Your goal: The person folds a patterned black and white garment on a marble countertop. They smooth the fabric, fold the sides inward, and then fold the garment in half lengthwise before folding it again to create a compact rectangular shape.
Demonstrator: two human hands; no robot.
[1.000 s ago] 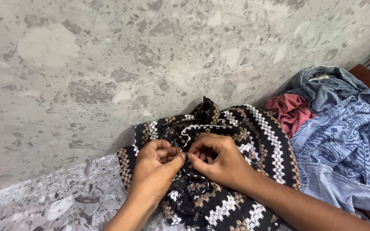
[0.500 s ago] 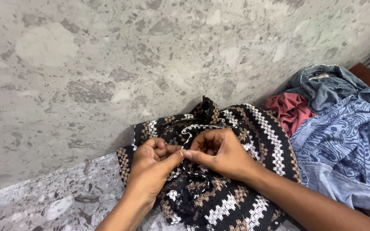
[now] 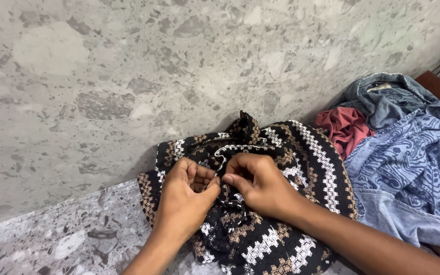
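A black garment (image 3: 301, 168) with white and brown patterned stripes lies crumpled on the speckled stone floor against the wall. My left hand (image 3: 184, 196) and my right hand (image 3: 258, 186) rest on top of it, side by side. Both pinch the same small fold of the fabric between thumb and fingers, their thumbs almost touching. The part of the cloth under my fingers is hidden.
To the right lies a pile of clothes: a red garment (image 3: 345, 130), a denim piece (image 3: 383, 99) and a blue patterned shirt (image 3: 413, 168). A grey speckled stone wall (image 3: 128, 76) rises behind. The floor (image 3: 52, 239) stretches out to the left.
My hands have stayed on the black garment, shifting their pinch slightly on the fold. The garment and the pile have not moved.
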